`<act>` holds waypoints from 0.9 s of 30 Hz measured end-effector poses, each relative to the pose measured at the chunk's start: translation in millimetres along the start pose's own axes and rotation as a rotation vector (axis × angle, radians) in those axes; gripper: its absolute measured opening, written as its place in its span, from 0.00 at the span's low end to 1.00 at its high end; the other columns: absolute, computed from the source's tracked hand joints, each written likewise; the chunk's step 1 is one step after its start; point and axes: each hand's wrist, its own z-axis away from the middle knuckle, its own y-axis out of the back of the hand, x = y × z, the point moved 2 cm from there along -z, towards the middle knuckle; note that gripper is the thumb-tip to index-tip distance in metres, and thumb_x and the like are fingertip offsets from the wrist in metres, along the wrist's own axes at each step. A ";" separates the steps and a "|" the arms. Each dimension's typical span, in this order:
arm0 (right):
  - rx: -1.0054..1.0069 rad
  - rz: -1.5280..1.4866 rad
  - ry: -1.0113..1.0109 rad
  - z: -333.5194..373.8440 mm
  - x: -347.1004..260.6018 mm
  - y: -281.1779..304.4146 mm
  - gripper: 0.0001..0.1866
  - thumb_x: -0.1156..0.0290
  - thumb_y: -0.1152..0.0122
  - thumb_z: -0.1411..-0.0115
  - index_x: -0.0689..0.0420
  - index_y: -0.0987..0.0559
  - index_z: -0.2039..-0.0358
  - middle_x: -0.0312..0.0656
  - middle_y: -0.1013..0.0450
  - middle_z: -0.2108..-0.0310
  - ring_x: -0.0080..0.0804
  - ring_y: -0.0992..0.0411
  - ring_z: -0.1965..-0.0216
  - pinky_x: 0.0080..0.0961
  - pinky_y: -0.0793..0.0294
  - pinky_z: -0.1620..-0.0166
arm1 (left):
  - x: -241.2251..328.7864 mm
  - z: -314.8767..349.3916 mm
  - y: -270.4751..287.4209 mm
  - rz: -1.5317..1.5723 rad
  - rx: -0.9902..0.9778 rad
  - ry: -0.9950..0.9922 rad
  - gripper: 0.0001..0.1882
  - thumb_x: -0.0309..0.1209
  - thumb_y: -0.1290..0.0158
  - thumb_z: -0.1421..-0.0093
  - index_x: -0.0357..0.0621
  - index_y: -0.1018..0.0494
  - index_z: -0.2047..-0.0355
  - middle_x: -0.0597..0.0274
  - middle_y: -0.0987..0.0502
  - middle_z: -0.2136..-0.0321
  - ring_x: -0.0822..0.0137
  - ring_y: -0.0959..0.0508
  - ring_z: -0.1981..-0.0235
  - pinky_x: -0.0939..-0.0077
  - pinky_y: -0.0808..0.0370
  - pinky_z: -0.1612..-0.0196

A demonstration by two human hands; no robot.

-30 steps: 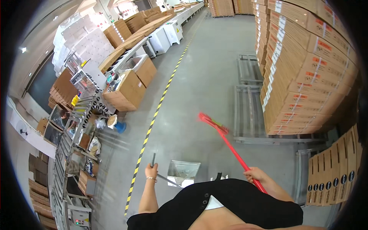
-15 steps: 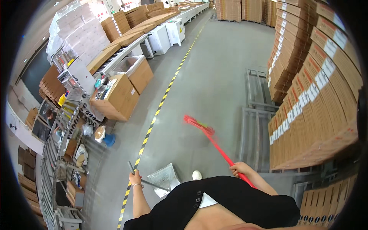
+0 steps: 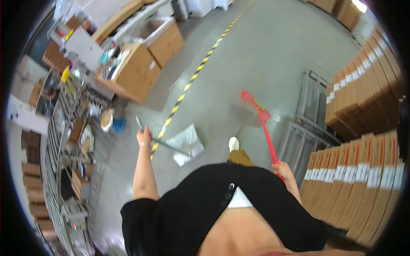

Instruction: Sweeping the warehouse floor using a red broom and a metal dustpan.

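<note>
My left hand [image 3: 144, 136] is closed round the grey handle of a long-handled dustpan [image 3: 194, 143]. The pan is metallic and holds some pale litter; it hangs in front of my left side, and I cannot tell if it touches the floor. In my right hand [image 3: 282, 170] is the red shaft of a broom [image 3: 268, 138], gripped near my waist. The broom's red head with green-tinged bristles points away from me and looks held above the floor. One white shoe [image 3: 233, 144] shows between the two tools.
A yellow-black floor stripe [image 3: 188, 87] runs ahead on the left. Beyond it stand large cardboard boxes [image 3: 141, 70], a blue bucket [image 3: 119, 124] and a roller conveyor [image 3: 57, 170]. Stacked flat cartons [image 3: 354, 179] and grey metal pallets [image 3: 314, 100] line the right side.
The view has tilted down and moved forward, so the pallets, boxes and stripe sit differently. Both hands keep their tools; the broom head has swung toward the right of the picture.
</note>
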 end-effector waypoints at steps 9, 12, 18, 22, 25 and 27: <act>-0.018 0.130 -0.130 -159.3 -252.9 -12.9 0.07 0.76 0.52 0.50 0.53 0.39 0.80 0.29 0.44 0.87 0.15 0.47 0.91 0.14 0.47 0.90 | 85.7 -109.6 -128.6 -0.031 0.155 0.122 0.15 0.39 0.52 0.50 0.37 0.33 0.79 0.60 0.27 0.84 0.70 0.30 0.85 0.77 0.32 0.81; -0.068 0.114 -0.139 -214.6 -326.4 -29.9 0.06 0.75 0.51 0.49 0.53 0.38 0.78 0.27 0.45 0.87 0.13 0.48 0.90 0.12 0.48 0.89 | 85.2 -155.1 -175.5 -0.030 0.158 0.101 0.15 0.39 0.52 0.50 0.36 0.33 0.79 0.59 0.26 0.83 0.70 0.29 0.84 0.76 0.33 0.79; -0.088 0.084 -0.174 -314.2 -448.1 -78.3 0.03 0.73 0.51 0.47 0.54 0.34 0.72 0.26 0.46 0.87 0.10 0.49 0.90 0.08 0.50 0.89 | 113.0 -245.7 -271.3 0.021 0.144 0.023 0.14 0.39 0.49 0.51 0.38 0.32 0.79 0.59 0.26 0.83 0.71 0.30 0.82 0.76 0.34 0.77; -0.145 0.045 -0.227 -362.8 -536.2 -117.7 0.08 0.73 0.53 0.45 0.56 0.34 0.63 0.26 0.46 0.87 0.10 0.50 0.90 0.07 0.52 0.88 | 92.3 -278.3 -338.1 0.080 0.103 0.040 0.14 0.38 0.46 0.54 0.39 0.32 0.82 0.62 0.27 0.83 0.73 0.31 0.81 0.76 0.34 0.76; -0.139 0.064 -0.264 -399.5 -590.5 -137.9 0.08 0.73 0.53 0.45 0.56 0.34 0.63 0.26 0.46 0.86 0.10 0.50 0.90 0.07 0.52 0.88 | 54.4 -305.1 -362.8 -0.116 0.078 0.165 0.11 0.35 0.46 0.53 0.40 0.30 0.81 0.64 0.27 0.83 0.73 0.30 0.79 0.77 0.33 0.73; -0.105 0.089 -0.275 -429.0 -625.0 -157.2 0.08 0.73 0.52 0.45 0.56 0.34 0.64 0.26 0.45 0.86 0.10 0.50 0.90 0.07 0.51 0.89 | 66.3 -330.5 -364.5 0.153 0.199 0.260 0.10 0.34 0.47 0.50 0.40 0.30 0.82 0.65 0.27 0.83 0.72 0.29 0.78 0.77 0.32 0.70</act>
